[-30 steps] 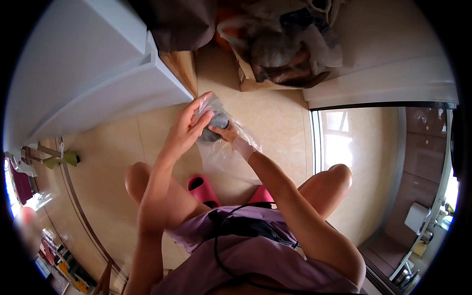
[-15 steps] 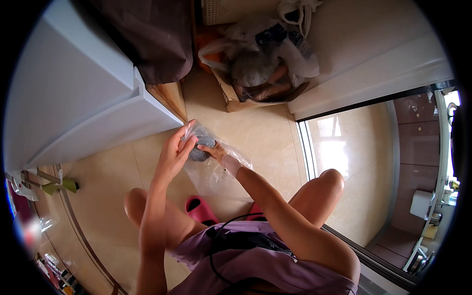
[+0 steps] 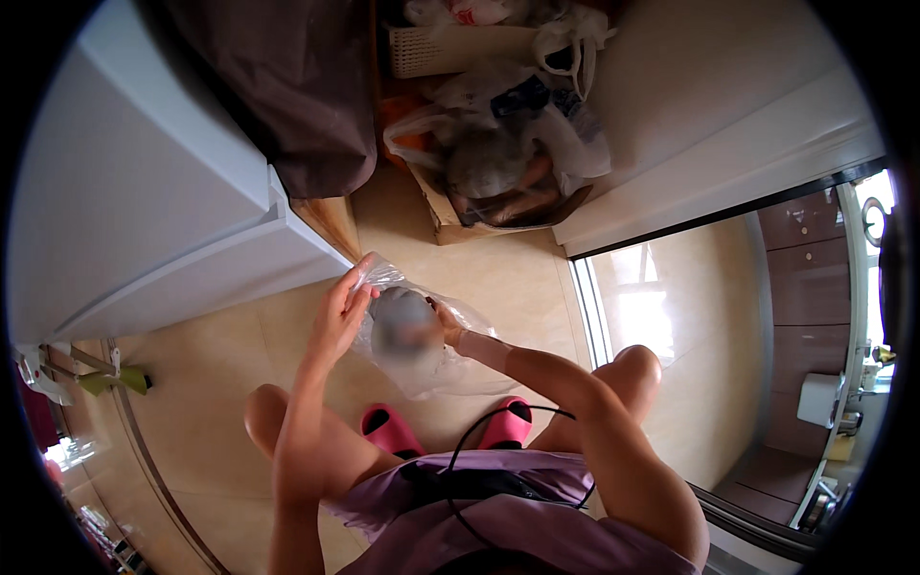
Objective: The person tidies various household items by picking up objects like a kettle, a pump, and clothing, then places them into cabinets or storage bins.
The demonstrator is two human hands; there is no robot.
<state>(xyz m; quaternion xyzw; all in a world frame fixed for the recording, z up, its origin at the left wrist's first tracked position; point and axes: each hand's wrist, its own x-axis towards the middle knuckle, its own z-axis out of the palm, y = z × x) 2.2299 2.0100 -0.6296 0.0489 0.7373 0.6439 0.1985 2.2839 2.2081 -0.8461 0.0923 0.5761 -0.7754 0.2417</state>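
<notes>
Head view: the corner of a white appliance (image 3: 182, 192) is crowding the left hand (image 3: 343, 311), while tiled floor (image 3: 532, 307) is stretching right toward a metal door track (image 3: 589, 311). Between the hands, a clear plastic bag (image 3: 441, 369) is slanting lengthwise from upper left to lower right. The left hand is pinching its upper edge; the right hand (image 3: 447, 328) is gripping a roundish grey thing (image 3: 401, 309) from the right. Blur is hiding that thing's lower part, obscuring which way it's facing.
</notes>
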